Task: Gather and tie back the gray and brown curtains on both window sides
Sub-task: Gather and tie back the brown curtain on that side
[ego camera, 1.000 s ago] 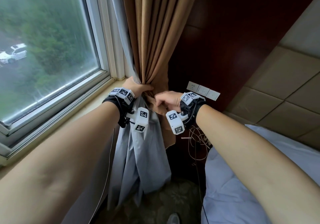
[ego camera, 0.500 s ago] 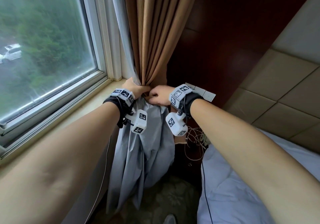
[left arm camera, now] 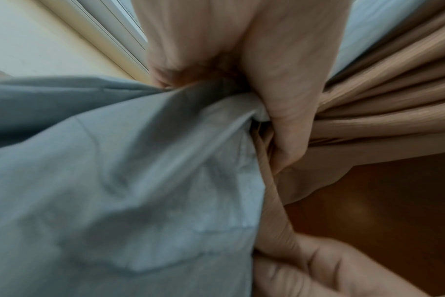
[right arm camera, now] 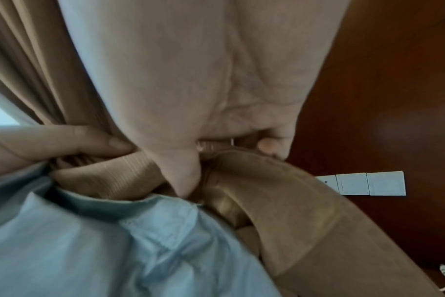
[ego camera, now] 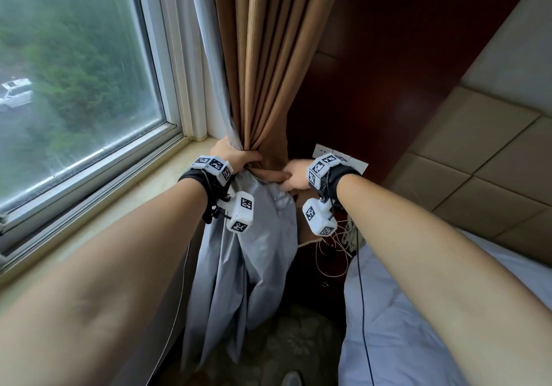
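The brown curtain (ego camera: 268, 66) hangs in tight folds by the window corner, with the gray curtain (ego camera: 248, 266) bunched with it and spilling out below. My left hand (ego camera: 236, 157) grips the gathered bundle at sill height, its thumb wrapped over the folds (left arm camera: 287, 112). My right hand (ego camera: 294, 175) is just to the right of it, thumb and fingers pinching a brown fabric band (right arm camera: 254, 180) at the bundle. In the right wrist view the left thumb (right arm camera: 89, 142) presses the brown folds. Whether the band goes around the bundle is hidden.
The window (ego camera: 74, 87) and its stone sill (ego camera: 125, 221) run along the left. A dark wood panel (ego camera: 388, 72) with white wall switches (ego camera: 355, 164) stands behind the curtains. A bed with white linen (ego camera: 403, 326) lies at lower right, with loose cables (ego camera: 337, 251) beside it.
My right hand has moved up and left, from below the bundle to beside my left hand. The left hand has kept its grip on the curtains.
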